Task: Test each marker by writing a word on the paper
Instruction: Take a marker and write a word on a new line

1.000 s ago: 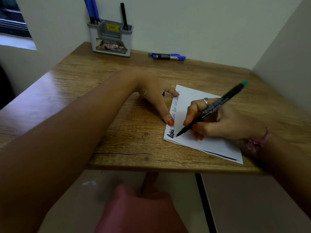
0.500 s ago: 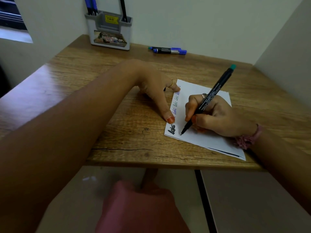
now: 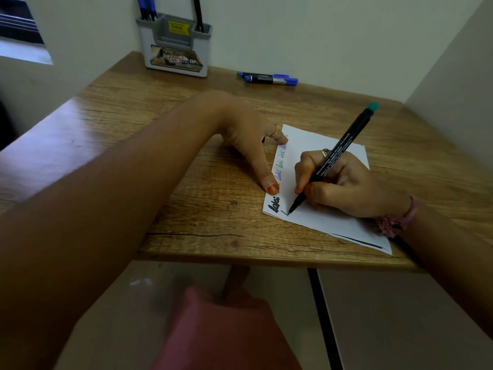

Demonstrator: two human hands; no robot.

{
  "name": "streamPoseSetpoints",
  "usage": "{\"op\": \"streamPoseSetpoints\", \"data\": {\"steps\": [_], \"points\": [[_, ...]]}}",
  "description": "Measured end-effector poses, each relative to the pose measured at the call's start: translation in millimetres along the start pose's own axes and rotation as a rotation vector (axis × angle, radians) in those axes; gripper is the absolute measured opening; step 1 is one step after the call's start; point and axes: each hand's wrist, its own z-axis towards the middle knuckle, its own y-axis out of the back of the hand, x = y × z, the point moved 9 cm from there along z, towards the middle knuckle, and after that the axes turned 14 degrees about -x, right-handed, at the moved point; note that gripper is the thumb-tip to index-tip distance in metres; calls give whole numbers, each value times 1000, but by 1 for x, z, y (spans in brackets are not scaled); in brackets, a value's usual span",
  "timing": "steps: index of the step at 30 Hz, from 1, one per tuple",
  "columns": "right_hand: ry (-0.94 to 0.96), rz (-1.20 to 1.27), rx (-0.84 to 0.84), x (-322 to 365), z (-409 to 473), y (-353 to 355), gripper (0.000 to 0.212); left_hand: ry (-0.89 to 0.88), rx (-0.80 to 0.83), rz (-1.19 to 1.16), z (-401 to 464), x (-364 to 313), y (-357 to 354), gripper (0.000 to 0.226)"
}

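The right hand (image 3: 344, 186) pinches a black marker (image 3: 332, 158) between thumb and fingers, green end tilted up and away, tip touching the paper (image 3: 330, 222) beside a short fresh stroke. The left hand (image 3: 250, 145) lies open, thumb and a fingertip pinning the paper's left edge. Between the hands runs a column of words, apparently "Loki"; the nearest is thick and black. The marker's print is unreadable.

both forearms were bare, no sleeves. the left hand (image 3: 248, 145) wore a thin gold ring and orange-red nail polish. the right hand (image 3: 346, 185) wore a silver ring, with a pink scrunchie (image 3: 397, 220) round its wrist.
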Motion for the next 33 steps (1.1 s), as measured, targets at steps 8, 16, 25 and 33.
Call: {"op": "streamPoseSetpoints", "data": {"steps": [8,16,25,33], "points": [[-7,9,-28,-4,1,4,16,0,1,-5,0,0,0,117],[-10,-32,-52,-2,1,5,10,-2,5,3,0,0,0,116],[-35,-30,-79,-7,3,8,10,2,3,-9,0,0,-1,115],[-16,-13,-67,-7,3,8,14,-3,5,-6,-1,-1,0,117]]}}
